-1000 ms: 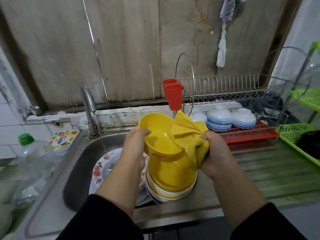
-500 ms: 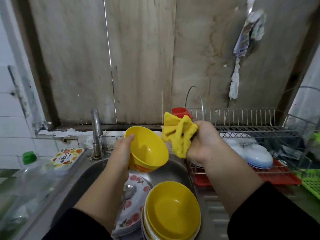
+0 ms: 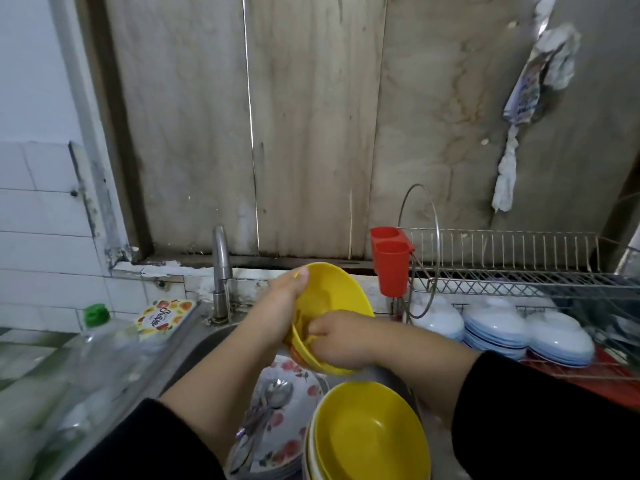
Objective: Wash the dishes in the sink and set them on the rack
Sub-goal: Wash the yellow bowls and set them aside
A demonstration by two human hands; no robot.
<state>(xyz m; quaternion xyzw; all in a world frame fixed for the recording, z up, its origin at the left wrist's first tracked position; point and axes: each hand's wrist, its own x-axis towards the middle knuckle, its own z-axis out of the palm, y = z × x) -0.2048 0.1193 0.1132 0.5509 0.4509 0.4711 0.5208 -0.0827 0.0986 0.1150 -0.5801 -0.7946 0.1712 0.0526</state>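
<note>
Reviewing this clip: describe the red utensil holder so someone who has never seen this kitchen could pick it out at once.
Start at the wire dish rack on the counter right of the sink. On its left end, beside the tall wire loop, hangs the red utensil holder, a two-cup plastic caddy. It is the only red upright container; the red tray lies flat under the overturned white-and-blue bowls.

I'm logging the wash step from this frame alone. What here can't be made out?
- Yellow cloth: head view, mostly hidden under the right hand inside the yellow bowl.
- Bowl stack: cut off by the bottom edge; count unclear.
- Bottle: blurred at the left; contents unreadable.
- Spoons on the flowered plate: number unclear.
- Left hand: fingers behind the bowl hidden.
</note>
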